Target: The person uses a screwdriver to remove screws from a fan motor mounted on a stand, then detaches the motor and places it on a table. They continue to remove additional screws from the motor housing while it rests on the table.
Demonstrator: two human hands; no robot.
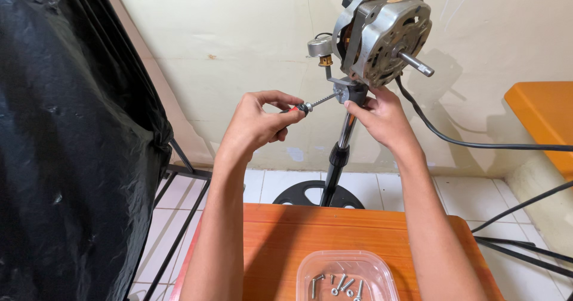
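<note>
A bare metal fan motor (385,32) with a protruding shaft sits atop a chrome stand pole (341,146). My left hand (258,122) pinches the knob end of a long threaded bolt (316,103), whose tip enters the grey bracket (346,90) under the motor. My right hand (382,117) wraps around the top of the pole just below that bracket, steadying it.
A clear plastic tub (348,277) with several screws rests on an orange wooden table (280,241). The stand's black round base (301,193) sits on white tiles. Black cables (477,144) trail right. Black plastic sheeting (65,134) fills the left; an orange surface (543,116) is at right.
</note>
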